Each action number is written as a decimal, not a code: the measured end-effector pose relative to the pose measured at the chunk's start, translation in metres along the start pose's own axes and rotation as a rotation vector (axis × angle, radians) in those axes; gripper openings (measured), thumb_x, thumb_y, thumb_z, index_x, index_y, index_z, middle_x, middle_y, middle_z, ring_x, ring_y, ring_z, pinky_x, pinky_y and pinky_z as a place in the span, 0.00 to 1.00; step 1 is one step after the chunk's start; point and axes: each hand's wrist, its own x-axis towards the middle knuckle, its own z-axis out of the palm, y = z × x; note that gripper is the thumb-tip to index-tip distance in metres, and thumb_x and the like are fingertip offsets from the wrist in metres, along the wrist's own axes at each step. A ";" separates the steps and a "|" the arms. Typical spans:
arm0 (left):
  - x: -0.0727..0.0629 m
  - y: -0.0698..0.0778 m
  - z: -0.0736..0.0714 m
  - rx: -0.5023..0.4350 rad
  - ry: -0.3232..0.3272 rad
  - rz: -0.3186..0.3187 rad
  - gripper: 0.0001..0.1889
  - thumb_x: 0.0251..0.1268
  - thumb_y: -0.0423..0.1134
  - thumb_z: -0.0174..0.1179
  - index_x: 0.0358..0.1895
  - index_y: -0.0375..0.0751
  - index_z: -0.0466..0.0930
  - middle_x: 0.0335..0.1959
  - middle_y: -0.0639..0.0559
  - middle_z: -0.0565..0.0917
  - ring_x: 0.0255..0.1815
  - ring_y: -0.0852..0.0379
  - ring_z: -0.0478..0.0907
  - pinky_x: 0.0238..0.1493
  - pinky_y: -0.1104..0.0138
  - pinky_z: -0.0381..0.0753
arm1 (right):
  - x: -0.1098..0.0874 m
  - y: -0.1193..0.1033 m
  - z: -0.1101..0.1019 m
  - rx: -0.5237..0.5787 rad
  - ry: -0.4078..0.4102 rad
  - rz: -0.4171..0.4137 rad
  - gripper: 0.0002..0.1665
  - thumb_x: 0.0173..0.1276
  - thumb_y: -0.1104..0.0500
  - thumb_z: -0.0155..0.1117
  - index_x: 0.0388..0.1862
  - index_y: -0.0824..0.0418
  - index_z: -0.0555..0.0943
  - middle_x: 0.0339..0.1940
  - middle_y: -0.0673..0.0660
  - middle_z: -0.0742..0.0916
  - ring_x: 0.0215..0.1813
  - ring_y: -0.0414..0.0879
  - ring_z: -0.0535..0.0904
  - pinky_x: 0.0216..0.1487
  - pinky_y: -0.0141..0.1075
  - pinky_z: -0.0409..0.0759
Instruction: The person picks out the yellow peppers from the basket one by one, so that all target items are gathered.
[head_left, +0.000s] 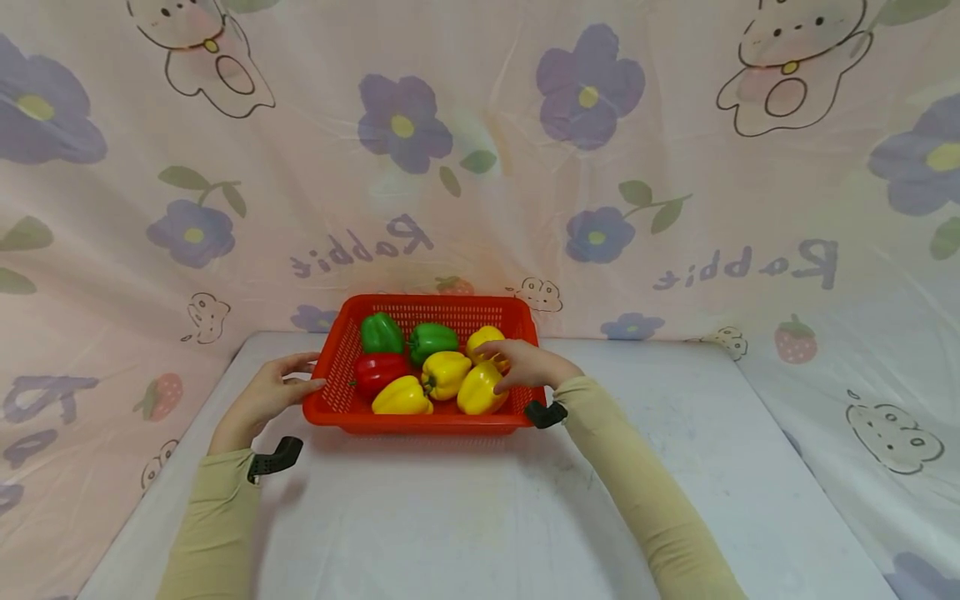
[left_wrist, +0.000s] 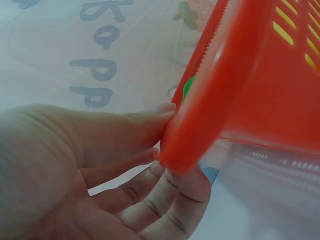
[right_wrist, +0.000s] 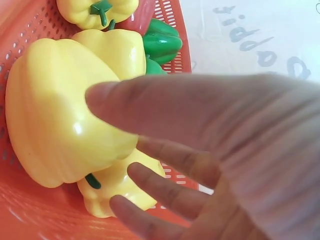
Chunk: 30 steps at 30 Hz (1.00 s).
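Observation:
A red plastic basket (head_left: 420,423) holds several bell peppers. My left hand (head_left: 272,392) grips its left rim; in the left wrist view the thumb lies over the rim (left_wrist: 200,110) and the fingers curl beneath it. Inside the basket's right side, my right hand (head_left: 528,364) is over the yellow peppers. In the right wrist view its thumb overlaps the nearest yellow pepper (right_wrist: 60,110), while the loosely spread fingers lie near another yellow pepper (right_wrist: 117,192); whether they touch cannot be told. A red pepper (head_left: 381,372) and two green peppers (head_left: 382,333) lie toward the left and back.
The basket stands on a white table (head_left: 450,517), close to its back edge. A patterned curtain (head_left: 495,192) with flowers and rabbits hangs behind and at the sides. Black camera mounts (head_left: 277,457) are worn on both wrists.

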 end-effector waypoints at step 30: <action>0.002 0.001 0.000 0.025 0.002 -0.029 0.33 0.66 0.35 0.60 0.70 0.27 0.58 0.57 0.28 0.67 0.38 0.53 0.79 0.37 0.66 0.82 | 0.013 -0.002 0.000 0.020 -0.109 0.165 0.36 0.56 0.66 0.73 0.63 0.48 0.76 0.63 0.54 0.74 0.62 0.53 0.66 0.62 0.49 0.68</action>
